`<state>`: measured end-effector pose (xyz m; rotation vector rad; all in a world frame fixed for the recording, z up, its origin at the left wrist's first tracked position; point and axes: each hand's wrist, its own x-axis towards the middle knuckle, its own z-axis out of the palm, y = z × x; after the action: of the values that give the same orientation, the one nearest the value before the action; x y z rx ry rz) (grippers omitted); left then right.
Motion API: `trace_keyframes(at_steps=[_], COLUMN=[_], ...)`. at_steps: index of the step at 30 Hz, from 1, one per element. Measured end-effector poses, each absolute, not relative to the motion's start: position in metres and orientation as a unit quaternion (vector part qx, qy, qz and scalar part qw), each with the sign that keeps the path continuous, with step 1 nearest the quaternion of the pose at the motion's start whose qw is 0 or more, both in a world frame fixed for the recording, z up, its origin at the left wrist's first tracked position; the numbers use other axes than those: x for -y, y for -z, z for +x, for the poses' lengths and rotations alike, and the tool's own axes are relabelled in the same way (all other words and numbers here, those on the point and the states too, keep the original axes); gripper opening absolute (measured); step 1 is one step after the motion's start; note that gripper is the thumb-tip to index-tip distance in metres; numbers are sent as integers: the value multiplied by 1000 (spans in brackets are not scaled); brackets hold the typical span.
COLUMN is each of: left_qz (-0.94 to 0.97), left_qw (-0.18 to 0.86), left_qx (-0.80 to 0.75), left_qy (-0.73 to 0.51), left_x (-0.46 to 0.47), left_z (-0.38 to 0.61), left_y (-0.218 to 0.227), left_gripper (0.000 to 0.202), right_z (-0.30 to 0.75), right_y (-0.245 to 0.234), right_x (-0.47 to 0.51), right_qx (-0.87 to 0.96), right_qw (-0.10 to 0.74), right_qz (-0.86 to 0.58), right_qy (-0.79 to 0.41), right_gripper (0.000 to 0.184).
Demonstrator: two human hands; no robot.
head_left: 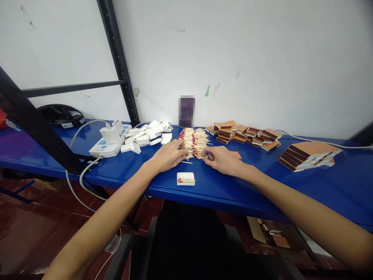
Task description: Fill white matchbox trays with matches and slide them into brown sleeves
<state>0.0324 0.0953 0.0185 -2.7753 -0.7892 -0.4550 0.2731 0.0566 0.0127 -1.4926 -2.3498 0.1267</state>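
Note:
A heap of red-headed matches (193,137) lies on the blue table in front of me. My left hand (170,155) is at the heap's near left side, its fingers curled and closed on matches there. On the opposite side, my right hand (219,158) pinches at the ends of matches with thumb and forefinger. How many each hand has is too small to tell. Between my forearms, near the table edge, an open white matchbox tray (185,175) holds several matches with heads to the left. One loose match (187,162) lies between the heap and the tray.
White inner trays (148,134) are piled at left, beside a power strip (107,147) with chargers. Brown matchbox sleeves (247,134) lie at back right, with stacked matchboxes (309,153) farther right. A blurred dark upright rectangle (187,111) stands against the wall. A black post (37,120) rises at left.

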Motion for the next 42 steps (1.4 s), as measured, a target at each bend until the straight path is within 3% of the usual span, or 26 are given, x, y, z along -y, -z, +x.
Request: trace_keyframes(at_steps=[11,20,28,42], left_qz=[-943,-937,-939,-942], left_qw=[117,-7,44,20], left_qx=[267,264,286,269], left_qy=[163,227,187,197], left_x=[-98,-81,-83,-79], left_z=[37,26,16,14], left_y=[-17,-18,-14,-10], left_gripper=[22,19,35,30], right_z=[274,264,257,263], right_y=[-5,-14,-13,-7], right_x=[-60,-44,-52,-59], right_qx=[832,835,836,848], right_qw=[200,191,198,194], right_qz=[-515,-512,-511,-493], right_qy=[-55,-55,-31,-35], right_gripper=[6,6,13,12])
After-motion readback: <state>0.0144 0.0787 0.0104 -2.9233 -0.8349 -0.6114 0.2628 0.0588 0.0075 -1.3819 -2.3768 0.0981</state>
